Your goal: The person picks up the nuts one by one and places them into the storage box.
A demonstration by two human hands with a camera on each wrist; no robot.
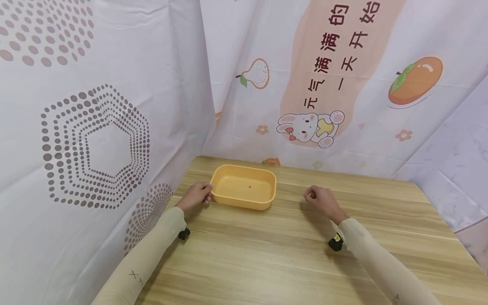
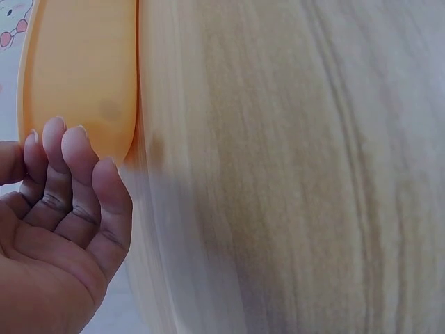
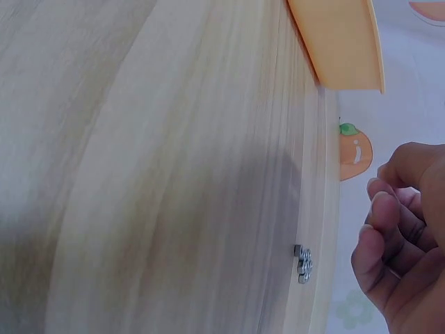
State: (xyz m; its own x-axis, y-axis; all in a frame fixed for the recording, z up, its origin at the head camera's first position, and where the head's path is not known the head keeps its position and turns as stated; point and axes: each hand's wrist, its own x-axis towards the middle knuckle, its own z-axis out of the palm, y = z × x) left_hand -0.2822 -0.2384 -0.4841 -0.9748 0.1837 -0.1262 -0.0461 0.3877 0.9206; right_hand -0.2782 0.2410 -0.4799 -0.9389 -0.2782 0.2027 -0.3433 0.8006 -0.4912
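A shallow orange plastic tray (image 1: pixel 244 202) with rounded corners stands on the wooden table near its back left. At its left end, my left hand (image 1: pixel 197 194) pinches the rim, thumb on top and fingers against the outer wall. In the left wrist view the fingertips (image 2: pixel 80 142) overlap the tray's end wall (image 2: pixel 83 69). To the right of the tray my right hand (image 1: pixel 322 200) hovers over the table, fingers loosely curled, with nothing visible in it. Beside this hand in the right wrist view lie several small silvery metal nuts (image 3: pixel 304 264), bunched together; the hand hides them in the head view.
The light wood-grain table (image 1: pixel 244 254) extends to the front and right. A white cloth with dotted patterns (image 1: pixel 114 144) hangs along its left side. Behind it hangs a printed cloth (image 1: pixel 244 114) with fruit and a rabbit. A small black device (image 1: pixel 336 243) sits at the right wrist.
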